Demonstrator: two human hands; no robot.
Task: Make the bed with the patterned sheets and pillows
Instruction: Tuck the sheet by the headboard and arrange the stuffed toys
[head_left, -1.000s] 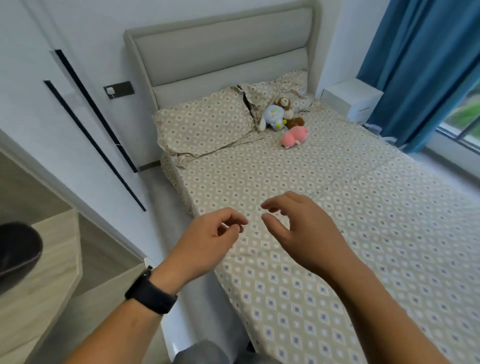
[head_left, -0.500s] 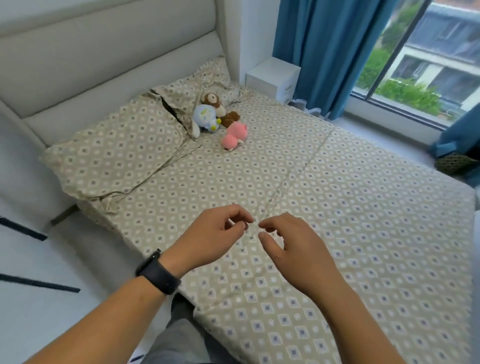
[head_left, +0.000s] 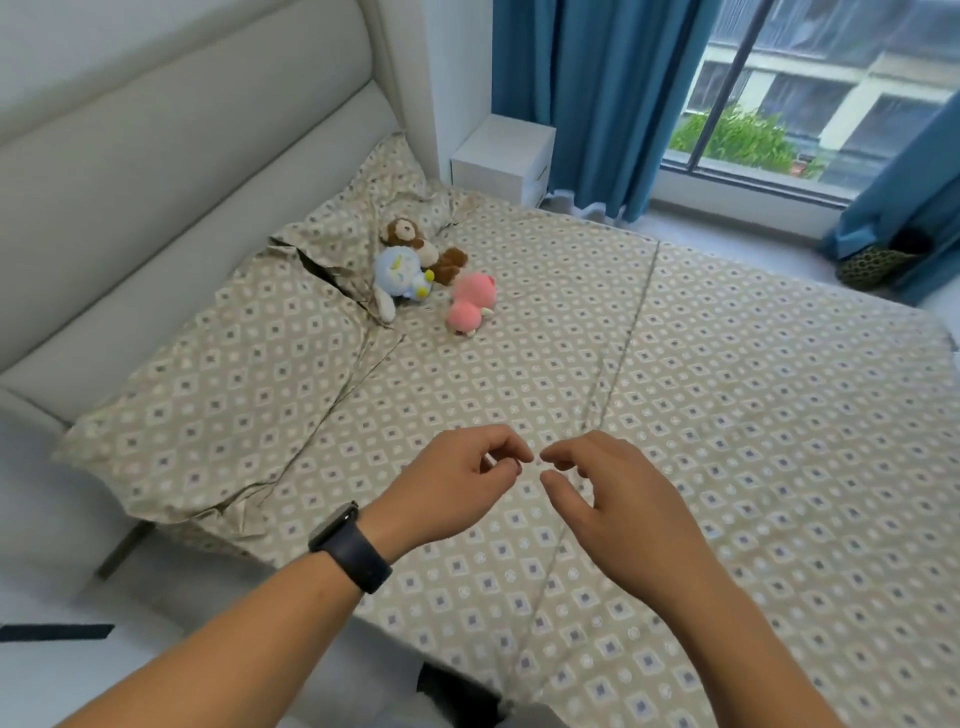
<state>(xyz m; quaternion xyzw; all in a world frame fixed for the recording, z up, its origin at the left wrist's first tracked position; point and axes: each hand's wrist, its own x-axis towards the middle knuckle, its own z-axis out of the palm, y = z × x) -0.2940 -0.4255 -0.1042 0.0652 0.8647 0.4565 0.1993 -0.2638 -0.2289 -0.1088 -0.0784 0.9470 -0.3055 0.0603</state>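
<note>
The left hand is hovering over the near part of the bed, its grip drawn together: thumb and forefinger tips are meeting and the other fingers are curling in, with nothing visibly caught between them. A dark watch is sitting on that wrist. Just beside it, the right hand is hanging with its grip apart, fingers loosely bent and thumb held away from them, holding nothing. The fingertips of the two hands are almost meeting above the cloth; whether either is touching the sheet I cannot tell.

Under both hands the patterned sheet is lying flat across the mattress, beige with small diamond marks, and a long straight crease is running across it from beside the hands toward the far edge. To the left, a pillow in the same pattern is lying flat against the padded headboard, its near corner rumpled at the bed's edge. A second pillow is sitting further along the headboard, creased and partly tucked into the corner.

Near where the pillows meet, three soft toys are lying close together: a brown bear, a pale blue plush touching it, and a pink plush just beside them on the sheet.

Beyond the bed a white nightstand is standing next to blue curtains and a window.
</note>
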